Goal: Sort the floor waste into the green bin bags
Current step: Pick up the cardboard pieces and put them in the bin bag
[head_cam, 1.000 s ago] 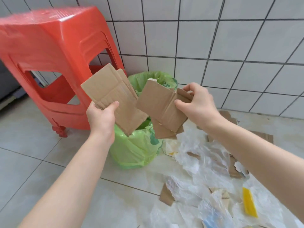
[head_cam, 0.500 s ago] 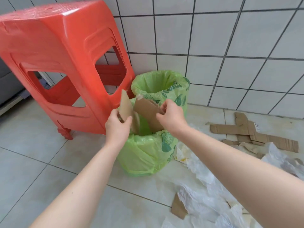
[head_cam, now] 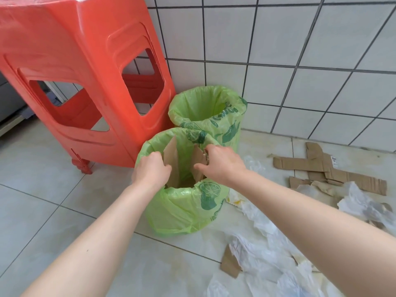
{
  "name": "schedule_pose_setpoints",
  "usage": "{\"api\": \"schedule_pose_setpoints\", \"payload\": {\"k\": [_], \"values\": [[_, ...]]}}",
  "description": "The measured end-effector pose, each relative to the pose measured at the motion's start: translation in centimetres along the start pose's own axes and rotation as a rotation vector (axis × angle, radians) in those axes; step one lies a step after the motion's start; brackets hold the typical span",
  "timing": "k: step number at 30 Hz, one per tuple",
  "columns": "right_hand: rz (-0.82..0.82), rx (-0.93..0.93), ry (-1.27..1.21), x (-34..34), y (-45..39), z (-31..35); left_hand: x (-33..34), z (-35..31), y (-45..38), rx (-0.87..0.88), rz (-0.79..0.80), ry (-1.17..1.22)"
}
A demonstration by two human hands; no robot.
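Cardboard stood upright in the near green bin bag (head_cam: 182, 209): a left cardboard piece (head_cam: 171, 159) gripped by the left hand (head_cam: 151, 170), and a right cardboard piece (head_cam: 198, 162) pinched by the right hand (head_cam: 220, 163), fingers curled over each top edge. A second green bin bag (head_cam: 207, 110) sat just behind (against the tiled wall (head_cam: 278, 50)), beside a red plastic stool (head_cam: 85, 71). Flattened cardboard strips (head_cam: 321, 166) and crumpled clear plastic (head_cam: 263, 258) lay on the floor (head_cam: 42, 211) to the right.
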State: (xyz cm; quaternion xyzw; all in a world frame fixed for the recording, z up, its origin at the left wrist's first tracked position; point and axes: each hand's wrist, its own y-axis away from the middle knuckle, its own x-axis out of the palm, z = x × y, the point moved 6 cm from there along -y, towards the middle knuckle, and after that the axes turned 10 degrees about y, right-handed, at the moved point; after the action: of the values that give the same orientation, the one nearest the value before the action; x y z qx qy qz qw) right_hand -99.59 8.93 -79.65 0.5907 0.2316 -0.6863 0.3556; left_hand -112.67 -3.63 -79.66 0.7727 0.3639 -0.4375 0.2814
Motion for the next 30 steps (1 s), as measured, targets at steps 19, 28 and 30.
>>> {"api": "schedule_pose_setpoints", "payload": {"k": [19,28,30], "values": [[-0.065,0.163,-0.406,-0.9,13.3,-11.2,1.8,-8.2,12.1,0.442,-0.163,0.409],[0.061,0.325,-0.456,6.9,29.0,-18.2,14.8,-7.1,23.3,0.431,0.244,0.268],[0.109,0.340,-0.458,9.2,32.3,-18.7,17.8,-6.0,26.1,0.428,0.399,0.167]]}}
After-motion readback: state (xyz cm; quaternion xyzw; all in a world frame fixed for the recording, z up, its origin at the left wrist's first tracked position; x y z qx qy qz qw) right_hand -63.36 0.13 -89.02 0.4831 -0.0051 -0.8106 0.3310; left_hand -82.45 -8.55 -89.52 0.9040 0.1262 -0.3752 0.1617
